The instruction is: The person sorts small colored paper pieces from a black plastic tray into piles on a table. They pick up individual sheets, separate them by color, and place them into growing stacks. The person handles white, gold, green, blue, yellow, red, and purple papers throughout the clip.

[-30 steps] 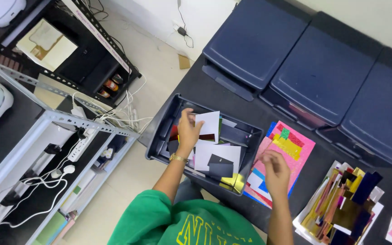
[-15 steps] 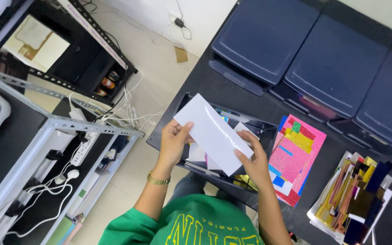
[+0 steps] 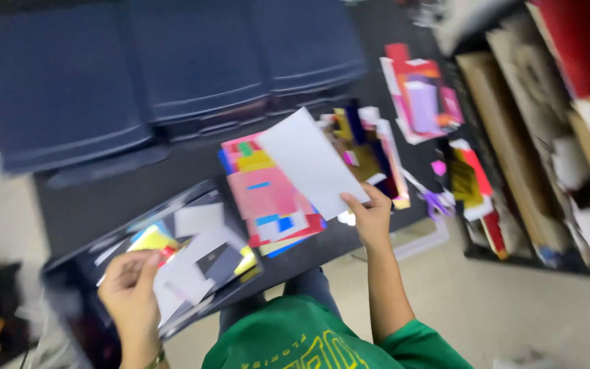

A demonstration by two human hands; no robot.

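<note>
Right hand (image 3: 371, 217): the grip pinches the lower corner of a white sheet (image 3: 312, 162), thumb on top, fingers beneath. The sheet is held raised and tilted over the stack of pink and coloured papers (image 3: 268, 195) on the dark worktop (image 3: 104, 198), probably so it stays clear of the piles below.

Left hand (image 3: 130, 287): fingers curled at the near edge of the open tray (image 3: 69, 266) of paper scraps; motion blur hides whether this grip closes on a piece.

More coloured stacks (image 3: 421, 92) lie to the right, with purple scissors (image 3: 435, 203) near the worktop edge.

Change from half a second earlier: both hands then held the sheet over the tray; now only the right hand holds it, further right.
</note>
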